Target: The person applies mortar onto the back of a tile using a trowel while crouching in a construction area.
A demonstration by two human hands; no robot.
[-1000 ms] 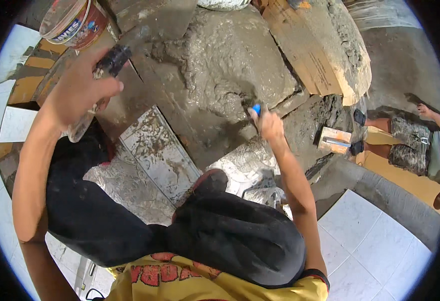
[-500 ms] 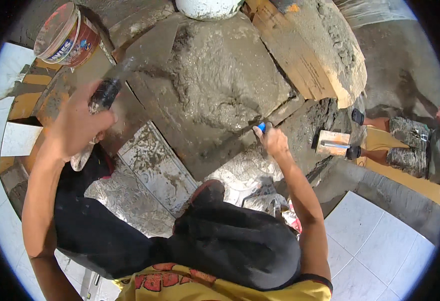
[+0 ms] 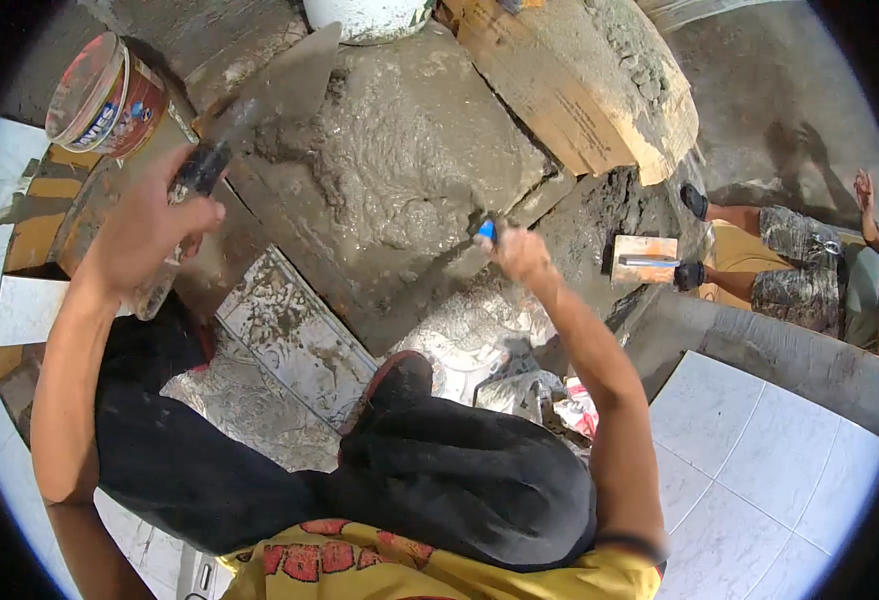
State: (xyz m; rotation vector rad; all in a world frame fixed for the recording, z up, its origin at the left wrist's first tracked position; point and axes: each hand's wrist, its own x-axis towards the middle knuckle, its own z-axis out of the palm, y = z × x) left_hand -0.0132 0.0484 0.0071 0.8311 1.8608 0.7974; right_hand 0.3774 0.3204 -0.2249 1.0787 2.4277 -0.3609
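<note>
My left hand (image 3: 154, 225) is closed around a long tool with a black grip (image 3: 199, 170). A pale end sticks out below the fist, and its grey far end is blurred, so its kind is unclear. It is held up left of a heap of wet grey mortar (image 3: 399, 160) spread on a flat, mortar-covered board. My right hand (image 3: 522, 255) grips a small blue-handled tool (image 3: 487, 231) at the mortar's near edge. Fingers and mortar hide the rest of this tool.
A red-brown bucket (image 3: 144, 110) stands at the far left, a white bucket (image 3: 369, 25) at the back. Cardboard (image 3: 549, 90) edges the mortar. A flat plastering trowel (image 3: 644, 260) lies near another person's legs (image 3: 794, 255). A smeared tile (image 3: 294, 335) lies before my knees.
The whole view has shifted, moving most surroundings leftward in the picture. Both hands keep their grips. The left-hand tool is still raised, and the blue-handled tool stays at the mortar's edge.
</note>
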